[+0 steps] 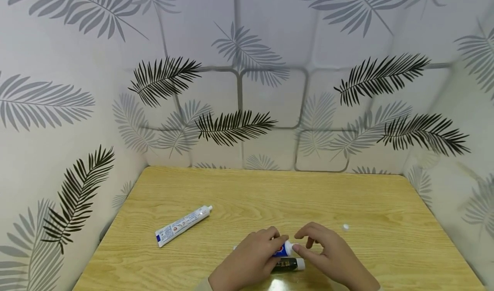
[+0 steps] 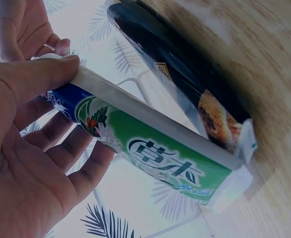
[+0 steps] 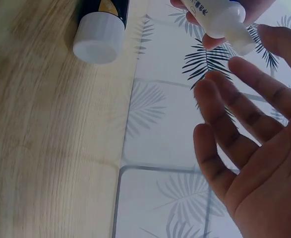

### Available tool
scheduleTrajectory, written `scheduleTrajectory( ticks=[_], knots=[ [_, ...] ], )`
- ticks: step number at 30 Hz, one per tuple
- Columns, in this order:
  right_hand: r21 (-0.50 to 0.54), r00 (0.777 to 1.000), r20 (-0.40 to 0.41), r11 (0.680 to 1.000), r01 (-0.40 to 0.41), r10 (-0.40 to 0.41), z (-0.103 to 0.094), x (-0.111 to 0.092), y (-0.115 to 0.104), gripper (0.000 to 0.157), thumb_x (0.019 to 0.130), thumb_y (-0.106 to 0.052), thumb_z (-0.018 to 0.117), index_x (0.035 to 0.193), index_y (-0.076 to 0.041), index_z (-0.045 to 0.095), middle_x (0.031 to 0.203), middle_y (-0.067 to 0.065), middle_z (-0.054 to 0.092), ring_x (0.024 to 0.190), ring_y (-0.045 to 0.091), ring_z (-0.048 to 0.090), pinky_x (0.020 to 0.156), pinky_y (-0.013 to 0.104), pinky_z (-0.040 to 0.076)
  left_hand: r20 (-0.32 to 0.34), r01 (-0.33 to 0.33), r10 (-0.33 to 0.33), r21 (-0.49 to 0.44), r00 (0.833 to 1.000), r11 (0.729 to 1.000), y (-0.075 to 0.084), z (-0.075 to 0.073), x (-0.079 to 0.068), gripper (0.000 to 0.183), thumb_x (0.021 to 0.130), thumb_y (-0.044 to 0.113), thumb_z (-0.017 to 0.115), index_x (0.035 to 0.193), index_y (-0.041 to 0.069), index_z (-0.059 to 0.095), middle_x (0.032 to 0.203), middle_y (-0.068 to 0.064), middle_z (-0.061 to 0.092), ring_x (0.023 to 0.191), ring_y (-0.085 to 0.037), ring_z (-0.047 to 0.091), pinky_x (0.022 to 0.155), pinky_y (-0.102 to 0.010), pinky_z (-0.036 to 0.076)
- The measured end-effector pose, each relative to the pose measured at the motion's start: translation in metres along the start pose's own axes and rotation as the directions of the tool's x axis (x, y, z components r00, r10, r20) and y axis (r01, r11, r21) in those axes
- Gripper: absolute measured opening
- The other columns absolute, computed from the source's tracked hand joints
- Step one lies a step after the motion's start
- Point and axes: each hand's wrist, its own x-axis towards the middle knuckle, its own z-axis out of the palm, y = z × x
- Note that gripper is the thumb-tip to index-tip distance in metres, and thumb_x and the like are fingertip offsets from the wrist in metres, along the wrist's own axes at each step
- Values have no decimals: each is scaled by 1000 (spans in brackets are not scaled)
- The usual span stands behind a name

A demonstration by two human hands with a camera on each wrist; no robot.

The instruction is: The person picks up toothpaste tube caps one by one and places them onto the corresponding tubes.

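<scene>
Three tubes are in view: a green tube (image 2: 167, 161), a black tube (image 1: 286, 264) and a white tube (image 1: 183, 226), the last lying slanted toward the left of the table (image 1: 308, 192). The green tube is clasped near its shoulder by the left hand (image 1: 252, 254), thumb pressed above and fingers beneath, just beyond the black tube; whether its tail is rested on the table cannot be told. Nothing is gripped by the right hand (image 1: 332, 254): its thumb and fingers are held apart around the tube's narrow tip (image 3: 243, 40), and contact between thumb and tip cannot be confirmed. A small cap (image 1: 345, 227) is left loose near the right hand, on its outer side.

If the tip is uncovered, which is not clear, paste could be forced out by too firm a thumb so close to the shoulder. With too slack a hold, the tube could be spun in the fingers by any twist at the tip. The black tube could be nudged or rolled by the left hand, and the loose cap could be swept off by a wide swing of the right.
</scene>
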Motion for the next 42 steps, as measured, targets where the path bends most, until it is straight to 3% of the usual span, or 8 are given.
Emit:
scheduleTrajectory(
  ticks=[7, 11, 16, 22, 30, 34, 38, 42],
  knots=[
    [80, 989, -3, 986, 144, -145, -1, -1, 1, 25, 94, -23, 83, 115, -26, 72, 111, -13, 71, 81, 4, 60, 74, 30, 55, -32, -19, 20, 26, 999, 999, 0, -1, -1, 41, 100, 17, 74, 140, 8, 69, 112, 3, 67, 89, -2, 60, 78, -14, 50],
    [103, 982, 0, 977, 187, -188, -1, -1, 1, 25, 93, -17, 84, 112, -27, 71, 111, -9, 71, 81, 6, 61, 72, 29, 56, -35, -17, 18, 18, 999, 1000, 0, -2, -2, 41, 100, 17, 74, 140, 8, 69, 112, 2, 67, 89, -2, 61, 78, -13, 50],
    [100, 982, 5, 978, 185, -186, 0, 0, 1, 23, 94, -17, 82, 108, -31, 70, 110, -12, 70, 83, 2, 60, 71, 28, 57, -40, -22, 22, 9, 999, 1000, -1, 0, -1, 41, 100, 16, 74, 139, 7, 69, 111, 2, 68, 87, -1, 59, 77, -12, 49],
    [66, 993, 19, 991, 118, -120, 1, 0, 0, 12, 98, -26, 78, 102, -34, 70, 107, -19, 67, 83, -1, 59, 72, 28, 56, -37, -26, 27, 27, 999, 999, -2, 1, -1, 41, 100, 16, 74, 139, 8, 69, 111, 2, 68, 88, -1, 59, 77, -12, 49],
    [35, 997, 37, 997, 67, -68, 1, 0, -1, 11, 102, -32, 73, 94, -38, 69, 101, -22, 67, 83, -4, 60, 71, 28, 57, 17, -2, 2, 28, 1000, 1000, 1, 0, 0, 41, 101, 16, 73, 141, 11, 69, 115, 4, 68, 92, -1, 60, 79, -14, 51],
    [22, 998, 39, 999, 42, -43, 0, -1, 0, 5, 102, -36, 73, 100, -38, 69, 103, -23, 67, 82, -4, 59, 68, 28, 55, 7, -4, 4, 28, 1000, 1000, 1, 2, 0, 41, 101, 17, 73, 141, 10, 69, 114, 3, 68, 92, -2, 61, 79, -14, 51],
    [48, 996, 30, 996, 79, -80, -1, -2, 2, 15, 98, -31, 78, 112, -32, 71, 108, -21, 69, 81, -2, 59, 71, 29, 55, -19, -17, 18, 33, 1000, 999, 0, 2, 0, 41, 100, 17, 74, 140, 8, 69, 112, 3, 68, 90, -2, 61, 78, -14, 51],
    [86, 983, 9, 980, 180, -181, -1, -2, 4, 27, 93, -16, 84, 114, -26, 71, 112, -15, 69, 82, 3, 60, 73, 29, 56, -26, -20, 21, 39, 999, 999, -1, 3, 0, 42, 99, 17, 75, 140, 9, 69, 111, 3, 67, 89, -2, 61, 78, -14, 51]
  ],
)
